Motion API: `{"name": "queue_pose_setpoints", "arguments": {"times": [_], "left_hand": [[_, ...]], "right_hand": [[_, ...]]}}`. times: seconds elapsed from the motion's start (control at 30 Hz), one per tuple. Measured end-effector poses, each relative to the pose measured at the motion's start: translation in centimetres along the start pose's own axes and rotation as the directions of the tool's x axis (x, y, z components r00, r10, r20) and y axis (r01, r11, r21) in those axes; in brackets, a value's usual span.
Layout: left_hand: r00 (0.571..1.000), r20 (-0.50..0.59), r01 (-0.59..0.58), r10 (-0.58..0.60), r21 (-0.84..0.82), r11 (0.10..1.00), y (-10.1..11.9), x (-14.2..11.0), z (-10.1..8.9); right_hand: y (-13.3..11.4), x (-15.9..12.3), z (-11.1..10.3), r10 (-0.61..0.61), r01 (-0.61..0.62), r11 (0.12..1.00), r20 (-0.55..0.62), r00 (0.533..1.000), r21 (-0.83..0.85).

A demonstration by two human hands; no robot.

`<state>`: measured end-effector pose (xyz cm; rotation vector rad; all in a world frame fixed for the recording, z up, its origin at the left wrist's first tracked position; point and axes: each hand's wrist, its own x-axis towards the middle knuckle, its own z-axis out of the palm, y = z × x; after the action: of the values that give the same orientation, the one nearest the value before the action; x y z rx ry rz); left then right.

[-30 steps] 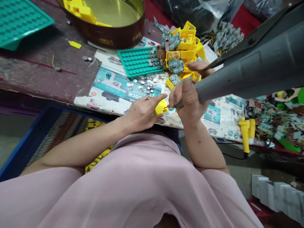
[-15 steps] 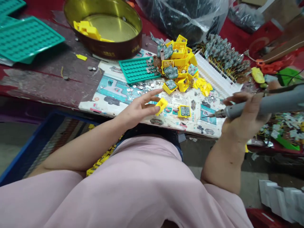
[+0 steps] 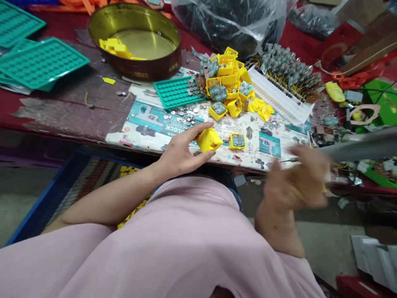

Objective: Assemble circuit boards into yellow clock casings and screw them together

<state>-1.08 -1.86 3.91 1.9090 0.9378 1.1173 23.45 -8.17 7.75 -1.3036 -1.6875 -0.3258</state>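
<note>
Yellow case point(image 3: 208, 140), pinched in half-curled left hand point(image 3: 181, 151), is best held steady; blurred right hand's point(image 3: 283, 188) grip can't be told.

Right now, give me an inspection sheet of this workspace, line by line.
Surface: worn dark-red table, printed sheet on top.
Job's things: yellow case in the left hand; second case with circuit board on the sheet; grey tool at the right.
Clutter: heap of yellow cases and boards, small metal discs, teal tray, round tin with yellow pieces.
Hands: left hand grips the yellow case; right hand blurred near the tool, grip unclear.
Cables: yellow wires among boards.
Surroundings: blue crate below the table's left; plastic bag behind.
</note>
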Motion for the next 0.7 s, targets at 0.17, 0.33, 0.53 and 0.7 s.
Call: {"name": "queue_pose_setpoints", "arguments": {"times": [0.17,0.33,0.53,0.7], "left_hand": [[0.949,0.017,-0.297,0.314,0.372,0.879,0.5,-0.5,-0.1],[0.901,0.03,-0.375,0.432,0.556,0.742,0.4,-1.1,-0.1],[0.915,0.024,-0.336,0.402,0.595,0.73,-0.4,-1.6,-1.3],[0.934,0.347,-0.254,0.081,0.49,0.834,0.6,-3.7,-7.7]], "right_hand": [[-3.4,0.3,3.9,-0.11,0.026,0.98,0.429,0.897,0.197],[-3.4,0.5,5.0,-0.17,0.09,0.978,0.462,0.87,0.19],[-4.3,0.3,7.1,-0.282,0.228,0.957,0.407,0.869,0.178],[-4.4,0.6,7.8,-0.334,0.204,0.933,0.498,0.8,0.298]]}}
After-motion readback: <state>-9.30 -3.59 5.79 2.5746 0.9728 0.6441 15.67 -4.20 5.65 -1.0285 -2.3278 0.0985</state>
